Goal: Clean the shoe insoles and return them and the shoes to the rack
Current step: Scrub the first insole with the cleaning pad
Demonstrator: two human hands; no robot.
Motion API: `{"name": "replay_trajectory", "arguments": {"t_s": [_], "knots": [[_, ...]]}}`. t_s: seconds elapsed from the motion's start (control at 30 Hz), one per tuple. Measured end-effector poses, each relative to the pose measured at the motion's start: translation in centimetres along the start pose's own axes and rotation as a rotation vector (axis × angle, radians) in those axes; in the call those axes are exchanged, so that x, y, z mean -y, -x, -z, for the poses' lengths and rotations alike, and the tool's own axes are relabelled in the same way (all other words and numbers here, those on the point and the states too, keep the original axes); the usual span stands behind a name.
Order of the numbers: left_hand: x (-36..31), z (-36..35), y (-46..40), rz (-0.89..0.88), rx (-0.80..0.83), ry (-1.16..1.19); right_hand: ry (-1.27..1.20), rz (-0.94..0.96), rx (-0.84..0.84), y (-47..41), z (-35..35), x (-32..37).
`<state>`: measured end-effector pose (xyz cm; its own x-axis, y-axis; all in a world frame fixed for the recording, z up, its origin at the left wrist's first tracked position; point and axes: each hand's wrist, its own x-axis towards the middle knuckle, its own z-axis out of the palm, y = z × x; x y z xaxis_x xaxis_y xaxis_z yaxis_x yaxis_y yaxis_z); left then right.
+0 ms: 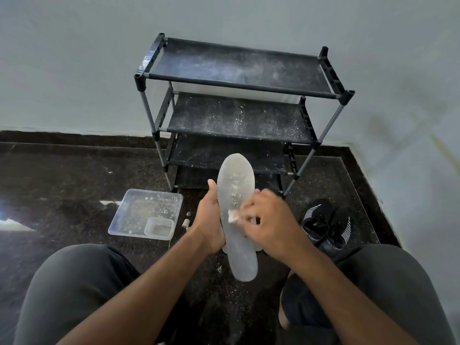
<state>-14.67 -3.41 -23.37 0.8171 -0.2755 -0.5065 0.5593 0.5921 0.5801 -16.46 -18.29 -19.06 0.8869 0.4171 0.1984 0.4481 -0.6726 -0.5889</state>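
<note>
While the left hand (210, 220) grips a pale insole (236, 215) by its edge, the right hand (266, 220) pinches a small white wad (232, 216) against it, before the dusty rack (239, 108).

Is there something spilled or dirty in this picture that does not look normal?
Yes. White powder is scattered over the dark fabric shelves of the black metal shoe rack, and white flecks cling to the grey insole and speckle the dark floor beneath it.
</note>
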Motion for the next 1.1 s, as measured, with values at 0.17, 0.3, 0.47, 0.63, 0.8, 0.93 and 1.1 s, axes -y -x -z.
{"name": "replay_trajectory", "arguments": {"t_s": [0.17,0.3,0.47,0.63,0.8,0.93,1.1], "knots": [[0.7,-0.6,0.1,0.007,-0.011,-0.078,0.334,-0.049,-0.208,-1.4,0.2,-1.1],[0.6,-0.3,0.2,0.037,-0.01,-0.058,0.303,0.005,-0.011,-0.8,-0.9,-0.8],[0.6,-0.4,0.2,0.013,-0.037,-0.047,0.191,-0.006,-0.196,-0.9,0.4,-1.4],[1.0,-0.6,0.1,0.028,-0.024,-0.077,0.283,-0.011,-0.137,-1.7,-0.4,-1.1],[0.6,-0.1,0.1,0.041,-0.012,-0.034,0.088,-0.002,0.099,-0.6,-0.1,-0.8],[0.5,-0.3,0.3,0.018,-0.005,-0.053,0.137,-0.006,-0.07,-0.6,0.9,-0.9],[0.2,-0.5,0.3,0.022,0.001,-0.035,0.134,0.022,0.094,-0.4,-0.2,-0.1]]}}
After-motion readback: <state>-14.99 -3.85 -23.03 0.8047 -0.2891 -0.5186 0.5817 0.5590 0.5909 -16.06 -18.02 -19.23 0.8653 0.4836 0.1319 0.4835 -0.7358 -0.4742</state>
